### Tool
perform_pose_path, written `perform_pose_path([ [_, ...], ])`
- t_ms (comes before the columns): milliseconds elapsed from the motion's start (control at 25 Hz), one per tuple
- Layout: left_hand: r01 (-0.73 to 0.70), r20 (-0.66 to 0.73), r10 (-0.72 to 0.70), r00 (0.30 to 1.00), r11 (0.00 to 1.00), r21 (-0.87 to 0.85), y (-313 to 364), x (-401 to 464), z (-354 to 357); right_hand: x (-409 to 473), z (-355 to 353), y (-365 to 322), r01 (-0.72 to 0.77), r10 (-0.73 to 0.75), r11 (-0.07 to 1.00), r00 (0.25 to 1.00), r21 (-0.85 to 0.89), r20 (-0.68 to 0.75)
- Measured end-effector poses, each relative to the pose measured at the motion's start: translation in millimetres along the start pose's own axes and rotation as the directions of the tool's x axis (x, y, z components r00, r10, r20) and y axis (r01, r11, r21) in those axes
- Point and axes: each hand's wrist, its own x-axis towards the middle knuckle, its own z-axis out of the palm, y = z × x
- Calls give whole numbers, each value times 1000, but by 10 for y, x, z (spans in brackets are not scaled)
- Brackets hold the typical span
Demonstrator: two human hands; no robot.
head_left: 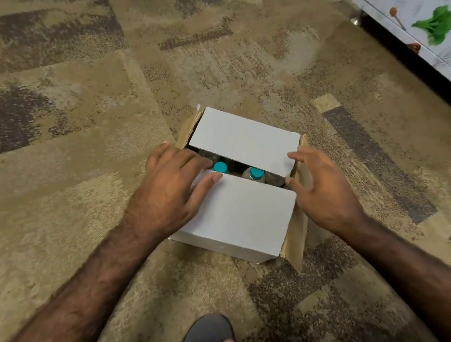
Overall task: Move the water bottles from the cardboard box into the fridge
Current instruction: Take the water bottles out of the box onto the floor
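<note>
Bottles (253,174) with teal caps stand inside the cardboard box (238,216) on the carpet; left hand (174,186) rests on its near flap, right hand (321,187) hovers, fingers spread.

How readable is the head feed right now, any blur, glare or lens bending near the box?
Head view: soft, even light, no glare; the white-flapped cardboard box and teal bottle caps read clearly in the gap, though the bottle bodies sit in shadow; the left hand and right hand are slightly soft; wide-angle bending curves the patterned fridge at the right edge.
</note>
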Motion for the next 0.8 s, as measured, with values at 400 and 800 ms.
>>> perform_pose_path([
  [400,-151,-17,150,989,972,-179,148,-890,-573,327,6,147,146,-104,946,983,-289,154],
  [800,-89,107,114,988,973,-214,160,-1617,-344,349,-55,37,217,-230,973,935,-77,-270],
])
